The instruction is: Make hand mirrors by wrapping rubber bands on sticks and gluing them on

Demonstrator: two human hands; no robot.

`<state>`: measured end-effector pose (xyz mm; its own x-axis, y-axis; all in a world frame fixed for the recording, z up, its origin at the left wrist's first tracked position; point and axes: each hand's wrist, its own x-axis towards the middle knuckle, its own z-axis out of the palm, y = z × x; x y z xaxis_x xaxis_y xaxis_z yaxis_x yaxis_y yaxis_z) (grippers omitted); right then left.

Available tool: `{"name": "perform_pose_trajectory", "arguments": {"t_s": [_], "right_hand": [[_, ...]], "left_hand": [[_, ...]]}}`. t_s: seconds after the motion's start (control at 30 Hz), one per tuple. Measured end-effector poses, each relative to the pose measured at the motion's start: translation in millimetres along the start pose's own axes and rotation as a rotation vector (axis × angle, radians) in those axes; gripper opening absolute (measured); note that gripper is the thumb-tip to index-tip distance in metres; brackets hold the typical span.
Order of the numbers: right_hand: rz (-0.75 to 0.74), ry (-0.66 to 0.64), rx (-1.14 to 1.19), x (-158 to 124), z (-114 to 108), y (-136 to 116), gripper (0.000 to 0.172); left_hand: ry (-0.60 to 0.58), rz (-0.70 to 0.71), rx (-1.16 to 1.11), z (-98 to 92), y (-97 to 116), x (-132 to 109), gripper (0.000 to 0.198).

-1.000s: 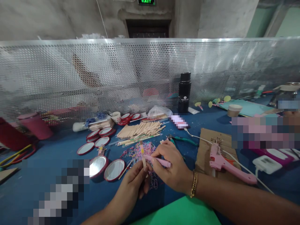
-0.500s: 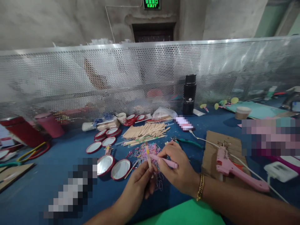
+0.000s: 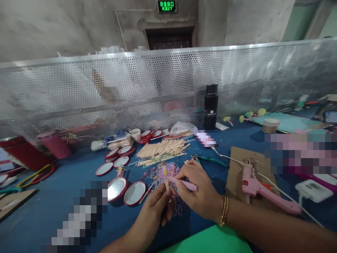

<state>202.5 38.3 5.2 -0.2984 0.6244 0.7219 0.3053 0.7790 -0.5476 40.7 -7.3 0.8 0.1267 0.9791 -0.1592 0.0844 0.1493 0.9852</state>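
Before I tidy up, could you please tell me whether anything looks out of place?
Nothing looks clearly spilled or damaged. The untidiest spot is the coloured strands, tangled and loosely spread near the left hand; the pink glue gun also extends past its cardboard.

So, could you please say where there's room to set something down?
The table looks bare before the pink tumbler, left of the round mirrors, and between the black bottle and cardboard under the glue gun. Sticks and bands crowd beyond the left hand.
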Motion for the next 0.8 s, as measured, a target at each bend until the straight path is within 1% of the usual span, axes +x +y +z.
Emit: {"name": "perform_pose_trajectory", "arguments": {"t_s": [0.1, 0.27, 0.47, 0.63, 0.8], "right_hand": [[-0.001, 0.037, -0.011, 0.9, -0.2, 0.4, 0.007], [-0.017, -0.005, 0.002, 0.4, -0.1, -0.2, 0.007], [0.0, 0.027, 0.0, -0.1, 0.8, 2.0, 0.005], [-0.018, -0.014, 0.004, 0.2, -0.3, 0.7, 0.007], [-0.003, 0.039, -0.01, 1.2, -1.8, 0.5, 0.008]], "left_hand": [[0.002, -0.007, 0.001, -0.2, -0.4, -0.2, 0.036], [-0.008, -0.017, -0.02, 1.5, 2.6, -0.3, 0.035], [-0.007, -0.001, -0.005, 1.0, 3.3, -0.1, 0.034], [-0.025, 0.0, -0.002, -0.1, -0.1, 1.3, 0.032], [-0.004, 0.005, 0.011, -0.1, -0.8, 1.7, 0.032]]}}
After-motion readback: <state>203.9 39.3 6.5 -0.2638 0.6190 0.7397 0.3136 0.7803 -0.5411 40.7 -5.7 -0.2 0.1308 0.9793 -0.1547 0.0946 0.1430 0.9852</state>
